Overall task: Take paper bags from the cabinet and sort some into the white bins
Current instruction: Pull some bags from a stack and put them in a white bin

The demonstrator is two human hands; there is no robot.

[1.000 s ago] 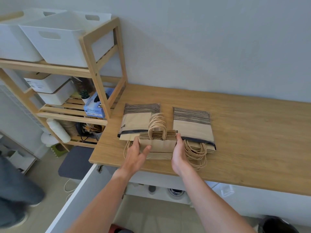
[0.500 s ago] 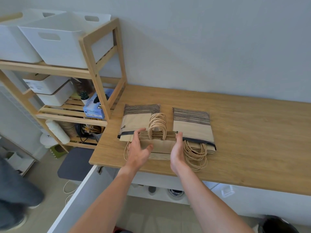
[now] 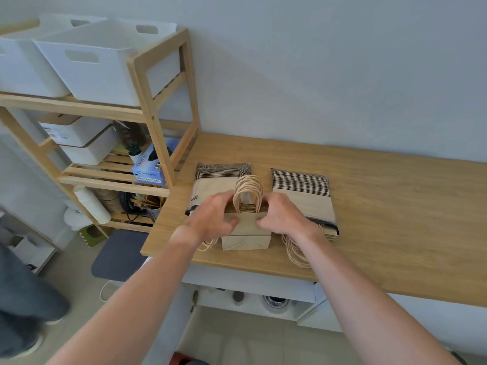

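Down near the front edge of the wooden surface (image 3: pixel 395 219), a small stack of brown paper bags (image 3: pixel 246 233) lies between two larger striped bag piles (image 3: pixel 303 196). Both the left hand (image 3: pixel 213 219) and the right hand (image 3: pixel 283 216) grip the small stack from either side, fingers curled over its top and thumbs pressing its front. Two white bins (image 3: pixel 105 61) sit on the wooden shelf (image 3: pixel 147 83) at left.

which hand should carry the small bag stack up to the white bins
Left. The white bins sit on the shelf at the left, on the left hand's side; the right hand would cross over.
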